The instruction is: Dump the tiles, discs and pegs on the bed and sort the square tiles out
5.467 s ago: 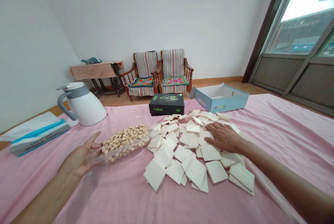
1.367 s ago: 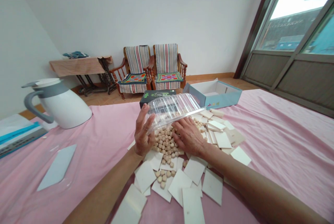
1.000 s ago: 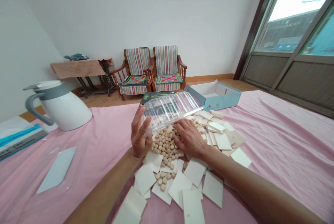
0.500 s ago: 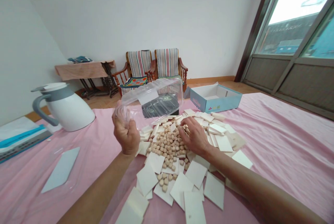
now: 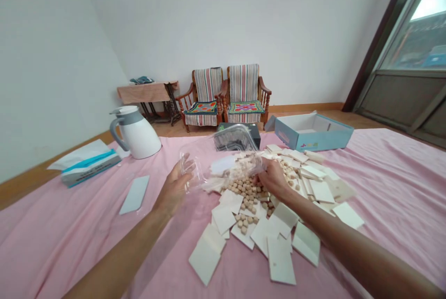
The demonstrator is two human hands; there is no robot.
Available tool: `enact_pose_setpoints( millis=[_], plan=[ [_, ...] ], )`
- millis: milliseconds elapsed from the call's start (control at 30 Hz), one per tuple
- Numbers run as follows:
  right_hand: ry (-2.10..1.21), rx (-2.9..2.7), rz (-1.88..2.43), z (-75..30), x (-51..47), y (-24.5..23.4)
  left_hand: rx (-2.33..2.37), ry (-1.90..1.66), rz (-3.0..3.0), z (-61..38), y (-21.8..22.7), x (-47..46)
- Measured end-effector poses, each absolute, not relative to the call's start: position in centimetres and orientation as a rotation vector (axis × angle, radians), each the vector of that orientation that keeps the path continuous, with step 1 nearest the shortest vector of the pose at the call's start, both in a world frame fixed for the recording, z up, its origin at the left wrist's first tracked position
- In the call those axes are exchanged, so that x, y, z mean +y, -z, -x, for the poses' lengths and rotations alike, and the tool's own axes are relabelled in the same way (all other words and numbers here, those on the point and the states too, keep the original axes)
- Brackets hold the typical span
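Observation:
My left hand [image 5: 173,188] grips one end of an empty clear plastic tray [image 5: 223,162], held just above the pink cloth. My right hand [image 5: 273,179] rests on a heap of small tan wooden pegs [image 5: 248,195], fingers curled against the tray's far edge; whether it holds anything is unclear. The pegs lie on a spread of pale square wooden tiles [image 5: 278,238] scattered over the cloth.
A white and grey jug [image 5: 137,131] and a blue-striped flat packet [image 5: 88,166] lie at the left. A grey flat piece [image 5: 135,194] lies nearer. A black box [image 5: 254,131] and an open blue box [image 5: 311,131] sit behind the tiles. Two striped chairs [image 5: 226,94] stand by the wall.
The clear tray was tipped over the tiles and the pegs spilled out. My left hand then lifted it away and lowered it toward the left. The view has turned leftward.

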State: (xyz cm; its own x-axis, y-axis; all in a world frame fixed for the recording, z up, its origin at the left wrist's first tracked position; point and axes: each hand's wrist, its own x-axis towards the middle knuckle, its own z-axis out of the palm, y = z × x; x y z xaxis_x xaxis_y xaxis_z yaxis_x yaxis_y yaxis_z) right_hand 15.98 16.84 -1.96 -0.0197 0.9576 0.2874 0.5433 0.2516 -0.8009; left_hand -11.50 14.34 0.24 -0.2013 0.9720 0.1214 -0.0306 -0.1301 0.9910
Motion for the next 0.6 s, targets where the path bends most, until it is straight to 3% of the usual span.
enact_pose_setpoints(
  millis=[200,367,500,600],
  plan=[
    [-0.852,-1.567,1.188,-14.0,14.6,1.4,1.473,-1.546,-1.035,14.8,0.9,13.3],
    [-0.725,-1.763,1.261,-11.7,12.9,1.4,1.481,-1.535,-0.986,14.5,1.7,12.1],
    [-0.91,-1.549,1.291,-11.6,13.2,1.0,1.42,-1.311,-1.297,16.8,1.8,11.8],
    [-0.982,-1.452,1.248,-12.5,13.8,0.6,1.716,-1.225,-1.649,21.4,1.9,12.5]
  ],
)
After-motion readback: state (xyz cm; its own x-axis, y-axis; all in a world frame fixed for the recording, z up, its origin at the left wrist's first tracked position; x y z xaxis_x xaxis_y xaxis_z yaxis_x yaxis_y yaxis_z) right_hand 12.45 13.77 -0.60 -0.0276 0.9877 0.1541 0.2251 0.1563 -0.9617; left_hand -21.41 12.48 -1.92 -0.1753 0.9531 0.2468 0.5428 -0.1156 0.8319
